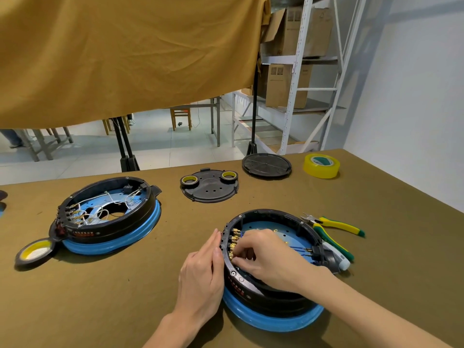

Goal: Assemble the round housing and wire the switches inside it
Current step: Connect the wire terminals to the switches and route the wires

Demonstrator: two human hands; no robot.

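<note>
Housing (273, 292) near the table's front edge looks partly wired, brass switch terminals (234, 243) seated and blue leads loose, while the left hand (203, 275) presses flat outside and right hand (266, 254) pinches inside, covers unfitted.

The left hand (200, 275) reaches in from below, forearm bare, palm turned inward and fingers straight and close together, the fingertips pointing away from the body; the right hand (267, 254) comes in from the lower right across the body, wrist bent, knuckles up, fingers curled downward with the fingertips gathered together.
</note>
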